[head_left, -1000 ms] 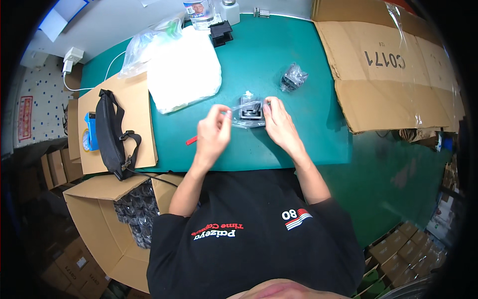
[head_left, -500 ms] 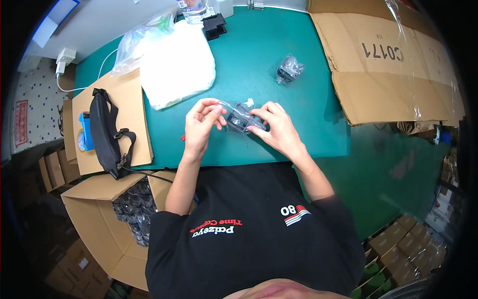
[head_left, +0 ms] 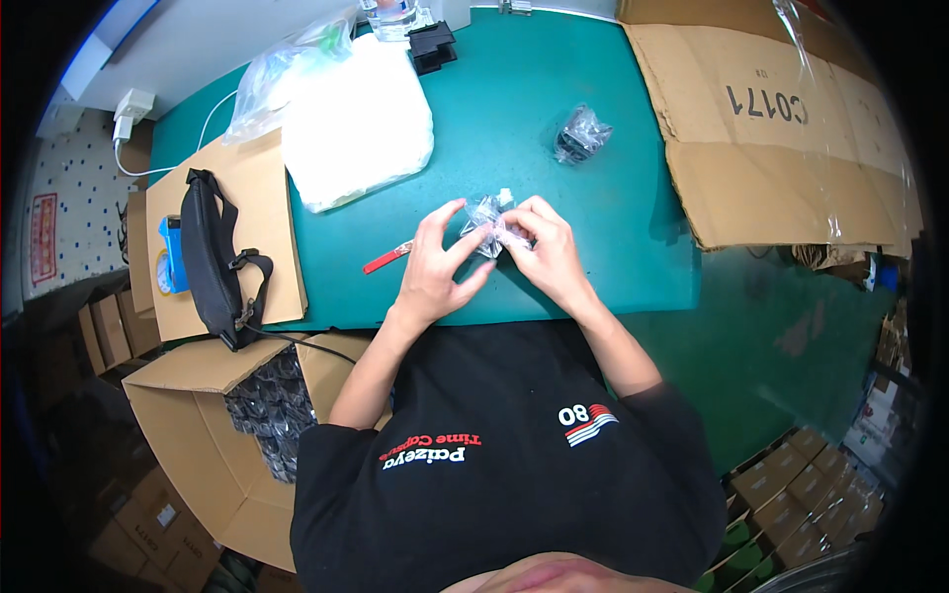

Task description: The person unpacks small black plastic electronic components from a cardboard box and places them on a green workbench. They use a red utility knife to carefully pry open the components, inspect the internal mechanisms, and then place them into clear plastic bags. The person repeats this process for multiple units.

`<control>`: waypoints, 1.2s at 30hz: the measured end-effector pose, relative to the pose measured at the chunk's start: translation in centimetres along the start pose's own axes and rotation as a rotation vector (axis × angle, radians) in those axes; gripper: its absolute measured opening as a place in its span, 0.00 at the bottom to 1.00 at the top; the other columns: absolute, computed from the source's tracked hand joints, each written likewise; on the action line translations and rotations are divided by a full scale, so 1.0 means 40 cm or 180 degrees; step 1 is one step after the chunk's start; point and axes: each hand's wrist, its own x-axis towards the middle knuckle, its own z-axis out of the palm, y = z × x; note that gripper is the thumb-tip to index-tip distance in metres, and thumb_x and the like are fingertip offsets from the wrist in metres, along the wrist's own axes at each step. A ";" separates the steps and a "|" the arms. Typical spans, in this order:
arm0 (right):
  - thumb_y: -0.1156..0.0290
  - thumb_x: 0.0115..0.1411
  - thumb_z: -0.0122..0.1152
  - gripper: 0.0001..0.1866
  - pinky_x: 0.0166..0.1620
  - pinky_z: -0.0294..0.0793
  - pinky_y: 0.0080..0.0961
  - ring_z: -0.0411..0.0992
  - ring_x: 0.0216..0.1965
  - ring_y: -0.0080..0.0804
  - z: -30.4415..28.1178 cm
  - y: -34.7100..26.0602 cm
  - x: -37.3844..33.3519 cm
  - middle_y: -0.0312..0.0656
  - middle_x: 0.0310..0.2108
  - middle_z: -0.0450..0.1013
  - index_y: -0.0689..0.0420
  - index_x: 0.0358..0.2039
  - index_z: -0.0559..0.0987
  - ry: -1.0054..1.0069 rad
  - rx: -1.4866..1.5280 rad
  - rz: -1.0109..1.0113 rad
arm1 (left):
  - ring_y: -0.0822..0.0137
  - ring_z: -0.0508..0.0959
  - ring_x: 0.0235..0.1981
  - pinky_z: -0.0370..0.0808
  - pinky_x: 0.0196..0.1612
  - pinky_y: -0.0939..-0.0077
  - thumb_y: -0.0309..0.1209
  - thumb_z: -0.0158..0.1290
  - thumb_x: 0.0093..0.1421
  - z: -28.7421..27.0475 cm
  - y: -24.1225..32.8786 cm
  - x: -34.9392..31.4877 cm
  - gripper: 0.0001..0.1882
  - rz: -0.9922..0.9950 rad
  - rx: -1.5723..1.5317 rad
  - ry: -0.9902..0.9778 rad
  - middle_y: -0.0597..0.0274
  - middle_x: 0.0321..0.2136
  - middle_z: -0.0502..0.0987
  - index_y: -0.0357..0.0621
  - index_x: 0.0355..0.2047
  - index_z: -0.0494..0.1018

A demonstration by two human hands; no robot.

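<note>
A small dark part in a clear plastic bag lies at the front of the green table, between my hands. My right hand pinches the bunched plastic from the right. From the left, my left hand reaches over with fingers spread and a fingertip against the bag, its thumb held apart. The fingers hide much of the part. A whitish piece shows at the bag's far side. Left of the bag lies a red-handled tool, its other end near my left hand.
Farther right on the table sits another bagged dark part. A white bag and black pieces lie at the back. A black strap pouch rests on cardboard at left; an open carton below holds several bagged parts. A large carton stands right.
The plastic is now bunched together over the dark part. My left hand has moved right and lower, its fingers spreading, and the red-handled tool has come into fuller view.
</note>
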 end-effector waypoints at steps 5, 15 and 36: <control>0.82 0.52 0.68 0.13 0.38 0.78 0.27 0.76 0.33 0.31 0.023 -0.022 -0.005 0.43 0.36 0.74 0.62 0.40 0.80 0.0462 0.0695 0.0431 | 0.42 0.68 0.64 0.71 0.60 0.50 0.32 0.70 0.49 0.016 -0.012 0.010 0.20 0.0261 0.0835 -0.0196 0.42 0.66 0.64 0.46 0.43 0.78; 0.70 0.54 0.69 0.15 0.51 0.74 0.40 0.73 0.47 0.44 0.019 0.003 -0.049 0.41 0.50 0.76 0.60 0.42 0.81 0.0023 -0.1216 -0.0954 | 0.41 0.66 0.66 0.69 0.62 0.51 0.30 0.68 0.49 0.034 -0.004 0.009 0.33 0.0013 0.0384 -0.0255 0.41 0.68 0.61 0.39 0.56 0.72; 0.71 0.48 0.76 0.19 0.60 0.72 0.43 0.71 0.58 0.51 -0.100 0.159 0.097 0.48 0.54 0.74 0.55 0.42 0.82 0.0318 -0.0884 -0.0694 | 0.43 0.66 0.67 0.68 0.65 0.53 0.27 0.64 0.56 0.052 -0.108 0.150 0.27 0.0164 0.1295 0.0130 0.42 0.62 0.69 0.33 0.55 0.71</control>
